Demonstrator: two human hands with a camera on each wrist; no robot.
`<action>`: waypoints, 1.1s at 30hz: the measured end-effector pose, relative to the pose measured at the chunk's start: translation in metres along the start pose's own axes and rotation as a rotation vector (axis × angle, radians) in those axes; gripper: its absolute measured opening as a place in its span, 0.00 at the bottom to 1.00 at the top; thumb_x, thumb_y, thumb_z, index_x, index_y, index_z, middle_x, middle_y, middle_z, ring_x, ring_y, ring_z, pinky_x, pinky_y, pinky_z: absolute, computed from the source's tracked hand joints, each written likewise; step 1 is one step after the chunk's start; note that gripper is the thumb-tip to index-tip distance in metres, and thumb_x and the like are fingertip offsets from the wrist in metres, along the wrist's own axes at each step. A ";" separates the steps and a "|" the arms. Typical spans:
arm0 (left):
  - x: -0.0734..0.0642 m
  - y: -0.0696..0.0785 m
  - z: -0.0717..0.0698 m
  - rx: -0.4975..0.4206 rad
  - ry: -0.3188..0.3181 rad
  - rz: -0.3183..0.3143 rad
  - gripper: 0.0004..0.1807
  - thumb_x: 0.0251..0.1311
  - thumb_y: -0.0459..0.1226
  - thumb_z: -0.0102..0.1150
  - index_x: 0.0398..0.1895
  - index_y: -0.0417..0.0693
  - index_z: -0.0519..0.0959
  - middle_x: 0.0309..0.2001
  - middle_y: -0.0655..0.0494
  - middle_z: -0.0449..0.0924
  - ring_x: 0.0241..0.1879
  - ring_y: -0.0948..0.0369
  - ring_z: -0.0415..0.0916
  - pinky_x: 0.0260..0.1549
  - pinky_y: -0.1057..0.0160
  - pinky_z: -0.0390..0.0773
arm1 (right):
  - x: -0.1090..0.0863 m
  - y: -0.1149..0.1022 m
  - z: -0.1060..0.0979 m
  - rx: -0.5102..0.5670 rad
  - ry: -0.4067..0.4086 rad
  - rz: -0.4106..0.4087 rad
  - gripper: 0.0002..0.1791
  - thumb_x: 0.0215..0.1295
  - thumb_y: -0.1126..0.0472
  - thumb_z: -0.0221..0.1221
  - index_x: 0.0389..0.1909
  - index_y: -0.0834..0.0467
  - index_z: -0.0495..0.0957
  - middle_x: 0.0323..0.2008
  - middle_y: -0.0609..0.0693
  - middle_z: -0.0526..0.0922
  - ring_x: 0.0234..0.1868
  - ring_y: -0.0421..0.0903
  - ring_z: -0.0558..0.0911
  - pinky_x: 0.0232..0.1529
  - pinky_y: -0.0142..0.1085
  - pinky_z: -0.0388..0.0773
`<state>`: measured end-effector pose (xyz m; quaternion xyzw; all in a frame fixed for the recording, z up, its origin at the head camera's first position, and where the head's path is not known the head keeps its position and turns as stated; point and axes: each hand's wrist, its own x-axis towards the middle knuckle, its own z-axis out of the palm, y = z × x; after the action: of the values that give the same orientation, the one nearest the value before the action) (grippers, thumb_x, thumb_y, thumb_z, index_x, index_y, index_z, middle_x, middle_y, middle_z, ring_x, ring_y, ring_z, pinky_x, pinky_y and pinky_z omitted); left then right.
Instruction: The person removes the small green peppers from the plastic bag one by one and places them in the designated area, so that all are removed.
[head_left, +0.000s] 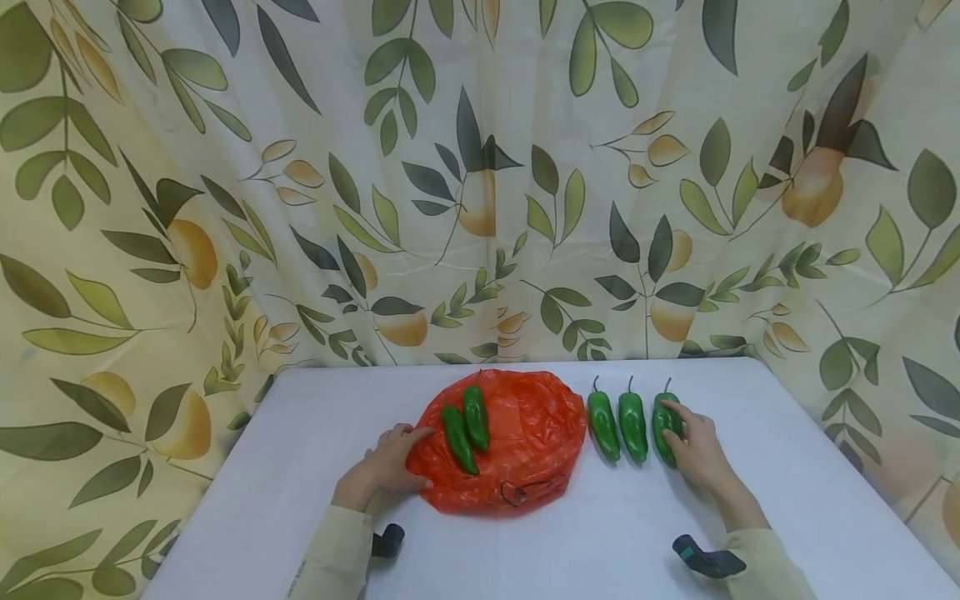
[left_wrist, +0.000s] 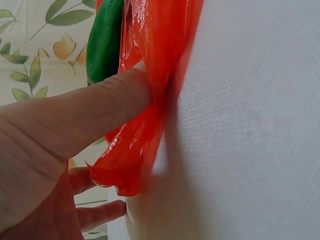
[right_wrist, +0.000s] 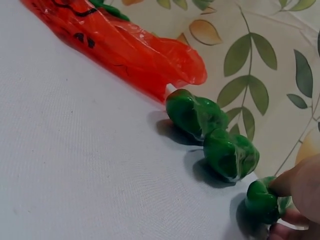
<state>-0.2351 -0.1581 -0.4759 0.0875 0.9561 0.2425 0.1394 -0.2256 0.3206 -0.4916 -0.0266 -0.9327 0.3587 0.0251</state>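
Observation:
A crumpled red plastic bag (head_left: 528,425) lies on the table, with two green peppers (head_left: 456,440) on top of it. My left hand (head_left: 386,462) touches the bag's left edge with thumb and fingers spread apart. In the left wrist view the thumb (left_wrist: 110,100) presses against the red plastic (left_wrist: 165,45). To the right of the bag, three green peppers stand in a row, stems pointing away: a left one (head_left: 603,425), a middle one (head_left: 633,427) and a right one (head_left: 665,429). My right hand (head_left: 697,446) grips the right pepper, which still touches or nearly touches the table.
The white table (head_left: 510,558) reaches back to a leaf-and-fruit patterned curtain (head_left: 480,167). Dark wrist-worn devices sit by both cuffs, one at the left (head_left: 387,540) and one at the right (head_left: 707,558).

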 end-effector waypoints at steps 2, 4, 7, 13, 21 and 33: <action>0.000 0.000 0.000 -0.008 0.002 -0.002 0.45 0.49 0.45 0.78 0.73 0.61 0.69 0.71 0.45 0.65 0.71 0.44 0.60 0.65 0.23 0.61 | 0.000 0.000 -0.001 0.003 -0.001 -0.014 0.30 0.74 0.68 0.46 0.74 0.68 0.55 0.66 0.84 0.56 0.67 0.81 0.59 0.66 0.73 0.61; -0.001 0.001 0.001 -0.016 0.002 -0.006 0.45 0.48 0.45 0.78 0.73 0.61 0.69 0.71 0.44 0.65 0.71 0.43 0.60 0.65 0.23 0.60 | -0.001 0.000 -0.001 0.001 -0.004 -0.026 0.29 0.74 0.69 0.46 0.74 0.70 0.55 0.67 0.83 0.56 0.68 0.80 0.59 0.66 0.72 0.62; -0.002 0.001 0.002 -0.015 0.001 -0.010 0.45 0.48 0.45 0.78 0.73 0.61 0.69 0.71 0.45 0.65 0.71 0.43 0.60 0.65 0.23 0.61 | -0.003 0.000 -0.002 0.000 -0.022 -0.020 0.29 0.74 0.70 0.45 0.74 0.71 0.54 0.70 0.82 0.55 0.70 0.79 0.58 0.67 0.71 0.62; -0.002 0.002 0.002 -0.001 0.003 -0.004 0.45 0.48 0.45 0.78 0.72 0.60 0.69 0.71 0.45 0.65 0.71 0.43 0.60 0.64 0.23 0.62 | -0.005 -0.001 -0.004 0.011 -0.066 0.046 0.31 0.75 0.68 0.41 0.76 0.69 0.50 0.69 0.81 0.56 0.68 0.79 0.61 0.64 0.69 0.67; -0.001 0.001 0.001 -0.004 0.005 -0.002 0.45 0.47 0.45 0.79 0.72 0.60 0.69 0.71 0.44 0.65 0.71 0.42 0.60 0.64 0.22 0.61 | -0.003 -0.003 -0.005 0.007 -0.086 0.079 0.32 0.74 0.67 0.39 0.77 0.68 0.48 0.68 0.81 0.57 0.68 0.79 0.61 0.64 0.69 0.67; -0.002 0.002 -0.001 -0.010 0.001 0.002 0.45 0.48 0.44 0.78 0.73 0.60 0.69 0.71 0.44 0.65 0.71 0.43 0.60 0.65 0.23 0.60 | 0.000 -0.006 -0.006 -0.024 -0.078 0.053 0.31 0.75 0.67 0.40 0.77 0.68 0.49 0.67 0.81 0.59 0.65 0.79 0.65 0.62 0.69 0.69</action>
<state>-0.2338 -0.1576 -0.4740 0.0875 0.9549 0.2474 0.1391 -0.2252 0.3204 -0.4834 -0.0376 -0.9362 0.3489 -0.0209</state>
